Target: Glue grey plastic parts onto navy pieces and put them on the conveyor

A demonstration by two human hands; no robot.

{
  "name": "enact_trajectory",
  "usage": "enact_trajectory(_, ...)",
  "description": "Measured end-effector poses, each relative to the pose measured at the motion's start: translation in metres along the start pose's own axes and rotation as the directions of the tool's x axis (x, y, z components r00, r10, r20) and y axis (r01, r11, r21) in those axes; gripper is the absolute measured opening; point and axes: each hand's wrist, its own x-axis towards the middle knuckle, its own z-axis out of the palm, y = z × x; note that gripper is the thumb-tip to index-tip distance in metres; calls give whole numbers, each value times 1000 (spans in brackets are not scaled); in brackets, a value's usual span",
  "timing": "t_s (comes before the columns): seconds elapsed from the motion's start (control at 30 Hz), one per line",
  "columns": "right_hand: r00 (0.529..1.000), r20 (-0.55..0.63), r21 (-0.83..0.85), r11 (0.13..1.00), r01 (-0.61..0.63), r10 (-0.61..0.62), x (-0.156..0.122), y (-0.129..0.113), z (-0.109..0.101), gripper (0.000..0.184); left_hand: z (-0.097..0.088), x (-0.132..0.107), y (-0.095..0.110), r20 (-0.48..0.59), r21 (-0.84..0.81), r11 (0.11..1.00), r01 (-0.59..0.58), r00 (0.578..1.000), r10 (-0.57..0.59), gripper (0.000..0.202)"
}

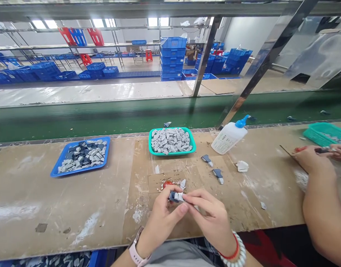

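Note:
My left hand (162, 215) is closed, pinching a small dark grey plastic part (172, 197) between thumb and fingers. My right hand (211, 213) grips a light grey plastic piece (179, 197) that touches the dark part; whether the two are joined I cannot tell. Just beyond my fingers lie a round red thing (167, 184), partly hidden, and a loose light grey piece (182, 184). A green tray (150, 148) heaped with light grey pieces stands farther back. To the right lie two dark grey parts with light tips, one (206, 159) behind the other (218, 174).
A blue tray (54, 173) of mixed dark and light pieces sits on the left. At right are a white bottle with a blue nozzle (228, 137) and a crumpled white scrap (242, 166). A co-worker's hands (316, 159) work at the far right. A green belt (117, 118) runs behind.

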Motion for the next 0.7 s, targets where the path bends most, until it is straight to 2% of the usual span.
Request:
enact_trajectory(0.13,991,59,-139,982,127,-120,-4,1,4,26,3,-1,2,-55,58,998,-8,998,11,13)
enact_trajectory(0.2,975,165,-235,954,187,-150,-7,4,7,31,4,-3,-2,-88,96,995,9,996,-1,16)
enact_trajectory(0.3,925,347,-347,895,280,-155,-10,9,16,37,3,-12,-13,-132,116,992,54,990,-39,17)
enact_trajectory(0.37,878,449,-314,891,328,-165,-10,10,25,34,-4,-26,-26,-201,82,989,121,974,-102,18)
enact_trajectory(0.43,831,521,-196,920,338,-194,-10,7,34,28,-20,-50,-43,-330,16,978,209,924,-192,22)
enact_trajectory(0.47,822,530,-136,937,322,-205,-10,6,37,27,-31,-67,-53,-418,-20,968,252,877,-236,23)
enact_trajectory(0.53,842,505,-70,963,261,-192,-11,3,39,24,-58,-109,-74,-616,-62,943,326,731,-293,27)
enact_trajectory(0.57,863,476,-67,971,229,-171,-12,3,38,23,-72,-135,-84,-710,-67,929,363,637,-300,28)
enact_trajectory(0.63,889,438,-90,978,190,-132,-16,9,33,20,-99,-189,-104,-869,-68,886,459,410,-278,29)
enact_trajectory(0.7,903,419,-131,978,161,-93,-21,23,27,17,-119,-239,-119,-956,-53,816,576,206,-207,28)
